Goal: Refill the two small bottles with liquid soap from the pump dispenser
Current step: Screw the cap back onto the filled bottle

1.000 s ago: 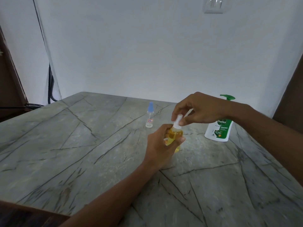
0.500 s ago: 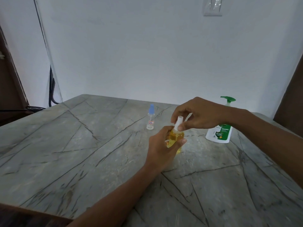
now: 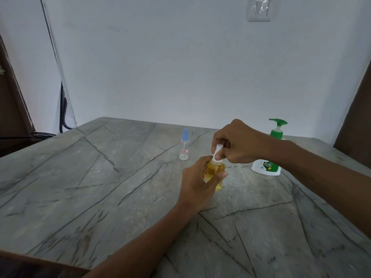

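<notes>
My left hand [image 3: 197, 182] grips a small clear bottle [image 3: 215, 171] holding yellow liquid, upright at the middle of the table. My right hand [image 3: 239, 145] comes from the right and pinches the bottle's white cap [image 3: 217, 150] between thumb and fingers. A second small bottle [image 3: 184, 146], clear with a light blue cap and a small red-edged label, stands alone further back. The white and green pump dispenser [image 3: 268, 164] with its green pump head stands at the back right, partly hidden behind my right wrist.
The grey veined stone table [image 3: 100, 187] runs to a white wall at the back. Black cables [image 3: 63, 115] hang at the back left corner. Dark wooden panels [image 3: 355, 121] flank the right and left sides. A wall switch [image 3: 260, 8] sits high up.
The view has tilted slightly, so everything sits a little lower in the frame. My right hand's fingers have shifted around the white cap; the left hand keeps its grip on the bottle.
</notes>
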The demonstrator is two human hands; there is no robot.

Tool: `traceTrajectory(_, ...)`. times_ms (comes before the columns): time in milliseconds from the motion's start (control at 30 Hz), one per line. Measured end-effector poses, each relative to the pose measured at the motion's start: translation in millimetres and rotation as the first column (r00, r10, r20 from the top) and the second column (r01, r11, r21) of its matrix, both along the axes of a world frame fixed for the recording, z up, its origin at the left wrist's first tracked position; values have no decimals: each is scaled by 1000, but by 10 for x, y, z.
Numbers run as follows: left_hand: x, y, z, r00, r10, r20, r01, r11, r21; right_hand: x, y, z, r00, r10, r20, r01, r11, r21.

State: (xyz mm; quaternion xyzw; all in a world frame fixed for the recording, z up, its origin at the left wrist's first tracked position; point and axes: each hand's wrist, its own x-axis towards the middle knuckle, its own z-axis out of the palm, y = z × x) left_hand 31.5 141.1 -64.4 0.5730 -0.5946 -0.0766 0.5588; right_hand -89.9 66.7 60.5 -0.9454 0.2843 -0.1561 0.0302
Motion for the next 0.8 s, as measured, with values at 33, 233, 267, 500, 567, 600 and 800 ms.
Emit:
traceTrajectory(33,2,2,0,1000,5,0,-5,1000,3,1,-1,-15,1000,-11,18,11,1000,-3)
traceTrajectory(233,1,17,28,999,-2,-53,2,1000,0,-43,-4,-14,996,25,90,-27,999,20)
traceTrajectory(267,-1,20,33,998,-5,-57,6,1000,6,-85,-14,-11,994,37,104,-39,999,22)
traceTrajectory(500,6,-22,-12,978,-68,-195,69,998,-2,-603,-9,-179,914,-78,398,38,993,107)
traceTrajectory(567,12,-64,-28,973,-73,-217,71,997,-14,-749,5,-246,904,-90,417,54,994,95)
traceTrajectory(600,4,-92,-17,974,-73,-214,71,997,-16,-818,13,-268,899,-92,428,57,994,93)
traceTrajectory(800,-60,-485,260,974,-39,-221,46,999,26,-1150,45,-348,884,-114,454,75,992,103)
